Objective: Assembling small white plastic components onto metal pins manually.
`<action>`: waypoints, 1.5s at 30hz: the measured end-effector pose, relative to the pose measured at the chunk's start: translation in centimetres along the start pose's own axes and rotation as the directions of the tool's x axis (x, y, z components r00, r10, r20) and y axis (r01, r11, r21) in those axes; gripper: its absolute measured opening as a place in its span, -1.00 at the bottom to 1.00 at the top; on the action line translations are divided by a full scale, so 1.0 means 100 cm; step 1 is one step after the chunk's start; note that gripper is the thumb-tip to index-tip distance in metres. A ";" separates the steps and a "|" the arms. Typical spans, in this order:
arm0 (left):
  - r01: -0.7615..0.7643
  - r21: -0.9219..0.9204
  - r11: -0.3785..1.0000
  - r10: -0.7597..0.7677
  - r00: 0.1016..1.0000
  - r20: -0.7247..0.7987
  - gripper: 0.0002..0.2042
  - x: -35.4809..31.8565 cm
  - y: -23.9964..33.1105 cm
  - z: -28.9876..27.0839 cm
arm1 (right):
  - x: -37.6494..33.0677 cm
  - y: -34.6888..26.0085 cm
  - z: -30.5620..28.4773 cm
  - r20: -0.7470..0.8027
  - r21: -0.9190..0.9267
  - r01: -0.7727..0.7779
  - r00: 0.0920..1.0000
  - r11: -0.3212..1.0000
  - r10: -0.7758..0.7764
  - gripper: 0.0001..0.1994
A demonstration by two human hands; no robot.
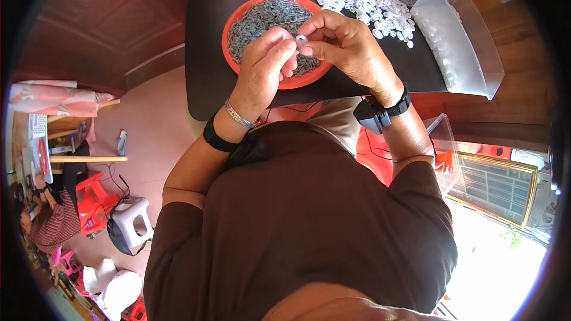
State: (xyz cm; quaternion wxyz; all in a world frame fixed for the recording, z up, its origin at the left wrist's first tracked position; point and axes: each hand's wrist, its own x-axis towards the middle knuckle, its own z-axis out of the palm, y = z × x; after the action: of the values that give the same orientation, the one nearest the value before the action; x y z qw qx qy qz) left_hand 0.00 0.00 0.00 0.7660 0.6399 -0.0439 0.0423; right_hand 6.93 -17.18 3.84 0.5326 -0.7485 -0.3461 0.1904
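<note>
White plastic clip (301, 39), a small rounded piece, sat pinched between the fingertips of both hands above the near rim of the red bowl (229, 24). Left hand (264, 65) had its grip closed on the piece from the left, thumb and forefinger meeting at it, the other fingers curled below. Right hand (345, 41) had its grip closed on the same piece from the right, the forefinger arched over the top and the thumb beneath. Whether a nail was already in the piece could not be told. Under the hands, the red bowl was heaped with small grey nails (262, 18) and stood on the dark desk (205, 53). Beyond it, to the right, a loose pile of white plastic clips (369, 6) spread across the desk, and just beside that pile a clear plastic tub (470, 47) stood at the desk's right edge. A metal bracelet and a black band ringed the left wrist, and a black strapped device (376, 113) sat on the right wrist.
</note>
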 end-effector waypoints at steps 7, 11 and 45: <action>0.025 -0.027 0.999 -0.024 1.000 0.018 -0.80 0.001 -0.001 0.000 | -0.002 -0.005 0.011 -0.041 0.051 0.115 0.993 0.992 -0.113 -0.78; -0.009 -0.072 0.997 0.011 1.000 0.025 -0.79 0.001 0.000 -0.004 | -0.002 -0.008 0.013 -0.086 -0.038 0.134 0.987 0.990 -0.137 -0.74; 0.078 0.025 0.997 -0.080 0.994 0.070 -0.80 0.003 0.004 -0.008 | 0.064 0.095 -0.120 -0.309 -0.905 -0.290 0.951 0.311 -0.016 -0.79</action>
State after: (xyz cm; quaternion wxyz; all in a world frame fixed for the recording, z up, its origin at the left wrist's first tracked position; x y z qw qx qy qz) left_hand 0.26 0.85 0.33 0.7577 0.6509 -0.0451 -0.0101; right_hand 22.21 -22.37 -0.07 0.0202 -0.9619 -0.2529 -0.1015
